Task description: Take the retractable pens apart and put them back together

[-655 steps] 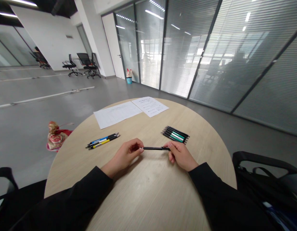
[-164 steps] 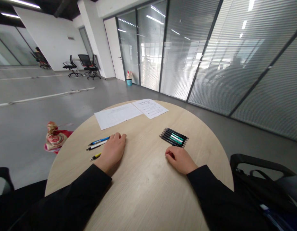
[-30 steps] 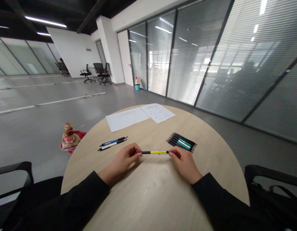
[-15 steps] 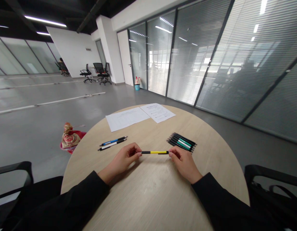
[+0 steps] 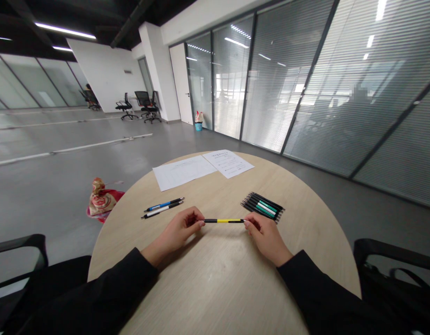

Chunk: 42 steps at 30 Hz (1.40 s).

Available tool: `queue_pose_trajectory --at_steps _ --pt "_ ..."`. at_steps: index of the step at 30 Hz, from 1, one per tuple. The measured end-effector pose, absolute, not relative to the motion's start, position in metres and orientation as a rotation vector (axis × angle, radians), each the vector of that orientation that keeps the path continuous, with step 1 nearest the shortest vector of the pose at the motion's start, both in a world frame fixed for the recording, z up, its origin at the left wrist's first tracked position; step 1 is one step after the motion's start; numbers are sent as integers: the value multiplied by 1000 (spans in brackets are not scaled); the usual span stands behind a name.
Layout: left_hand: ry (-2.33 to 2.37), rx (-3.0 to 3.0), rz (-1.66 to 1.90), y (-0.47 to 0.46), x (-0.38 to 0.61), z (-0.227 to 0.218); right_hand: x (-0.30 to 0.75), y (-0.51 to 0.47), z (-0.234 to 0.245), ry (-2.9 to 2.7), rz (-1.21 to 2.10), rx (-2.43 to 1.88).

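Observation:
A yellow-and-black ballpoint pen lies level across the gap between my hands, above the table. My left hand pinches its left end with the fingertips, and my right hand pinches its right end. To the left of my left hand lie a blue-and-black pen and a white-and-black pen, side by side. Beyond my right hand sits a tight group of several dark pens with green and white barrels.
The round pale-wood table also holds two white printed sheets at its far edge. A patterned bag stands on the grey floor to the left. Black chair backs flank me, beside a glass partition with blinds.
Over the last second my hands and the pen have barely moved. Compared with 5.5 s ago, the yellow pen has left the table and is held between both hands, and the view sits higher.

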<state>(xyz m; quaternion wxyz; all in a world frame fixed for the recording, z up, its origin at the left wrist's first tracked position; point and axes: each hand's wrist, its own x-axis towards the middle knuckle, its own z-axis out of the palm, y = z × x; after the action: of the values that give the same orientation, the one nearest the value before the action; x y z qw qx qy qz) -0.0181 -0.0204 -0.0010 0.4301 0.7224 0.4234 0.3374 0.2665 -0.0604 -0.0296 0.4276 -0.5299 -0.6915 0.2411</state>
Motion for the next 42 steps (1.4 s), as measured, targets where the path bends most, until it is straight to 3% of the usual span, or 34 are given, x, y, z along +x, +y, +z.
queue_pose_trajectory --at_steps 42 --pt "1035 1804 816 -19 -20 -3 266 -61 -28 -1778 584 -1274"
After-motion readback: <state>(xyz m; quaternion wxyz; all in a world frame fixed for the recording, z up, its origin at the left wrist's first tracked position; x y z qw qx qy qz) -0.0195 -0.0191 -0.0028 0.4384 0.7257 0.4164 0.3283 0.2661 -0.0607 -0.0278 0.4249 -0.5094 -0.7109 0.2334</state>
